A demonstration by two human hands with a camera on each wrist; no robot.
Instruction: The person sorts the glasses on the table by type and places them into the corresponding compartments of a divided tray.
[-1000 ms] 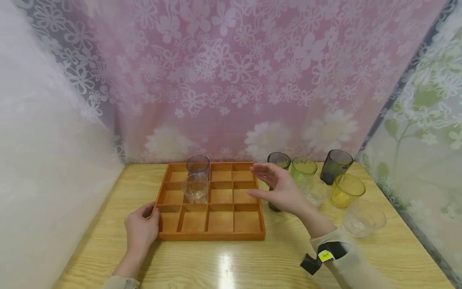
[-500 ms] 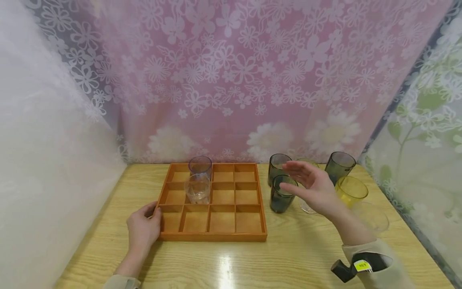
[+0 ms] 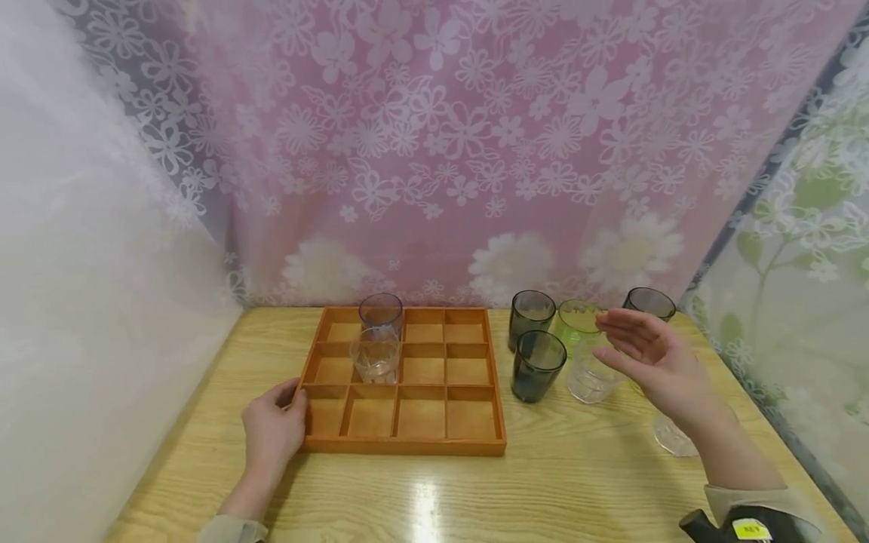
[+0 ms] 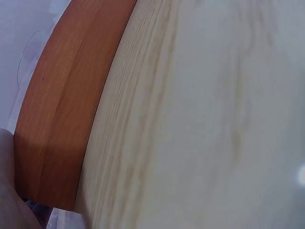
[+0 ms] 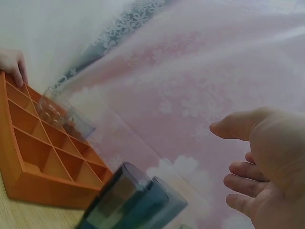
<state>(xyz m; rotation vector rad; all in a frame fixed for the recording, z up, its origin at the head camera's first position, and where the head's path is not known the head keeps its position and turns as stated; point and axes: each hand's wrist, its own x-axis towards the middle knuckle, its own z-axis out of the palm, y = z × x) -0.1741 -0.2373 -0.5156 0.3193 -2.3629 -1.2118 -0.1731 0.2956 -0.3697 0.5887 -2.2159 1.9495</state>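
Note:
My left hand (image 3: 273,426) grips the left side of a wooden compartment tray (image 3: 403,446), near its front corner. In the left wrist view part of that hand (image 4: 7,186) shows against the tray's side (image 4: 62,109). Inside the tray stand a blue-rimmed glass (image 3: 381,311) in the back row and a clear glass (image 3: 376,360) in the middle row. My right hand (image 3: 668,373) is raised over the glasses on the right, fingers apart from the thumb, holding nothing. It partly covers a dark grey glass (image 3: 649,300) and a clear glass (image 3: 674,437).
Right of the tray stand two dark grey glasses, one behind (image 3: 532,320) and one in front (image 3: 538,369). Beside them are a green glass (image 3: 573,320) and a faceted clear glass (image 3: 588,381). A yellow glass is mostly hidden behind my right hand. Floral curtains (image 3: 434,151) hang behind the table (image 3: 380,498).
My right hand has moved right, from the tray's right edge to over the right-hand glasses, staying empty. The left hand keeps its grip on the tray. The view has shifted slightly.

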